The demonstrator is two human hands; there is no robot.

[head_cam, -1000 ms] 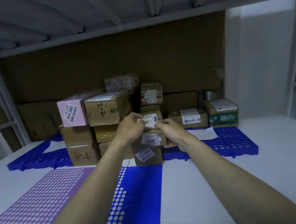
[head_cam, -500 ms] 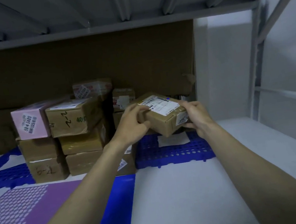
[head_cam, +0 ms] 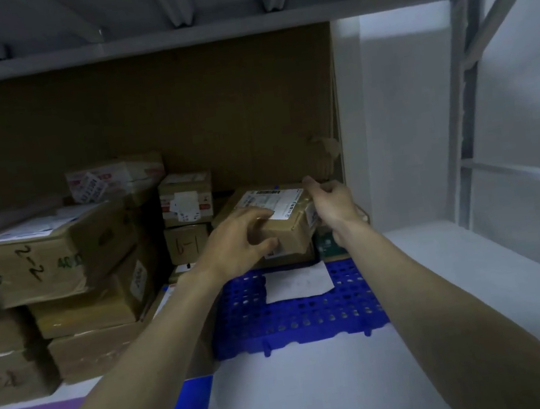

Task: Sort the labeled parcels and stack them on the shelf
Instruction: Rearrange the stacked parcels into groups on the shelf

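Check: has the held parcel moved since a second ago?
Yes. The parcel, gripped by left hand and right hand, went right, away from the 2-2 box, onto boxes behind the blue mat.

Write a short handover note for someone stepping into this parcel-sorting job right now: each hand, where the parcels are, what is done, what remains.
Left hand: grips the near left corner of the labeled brown parcel.
Right hand: holds its right end.
Parcel: at the back right, over the boxes behind the blue perforated mat; whether it rests on them is unclear.
Done: box marked 2-2, box marked 6-1 and others stacked on the left.
Left: settle this parcel, let go, then sort any others.
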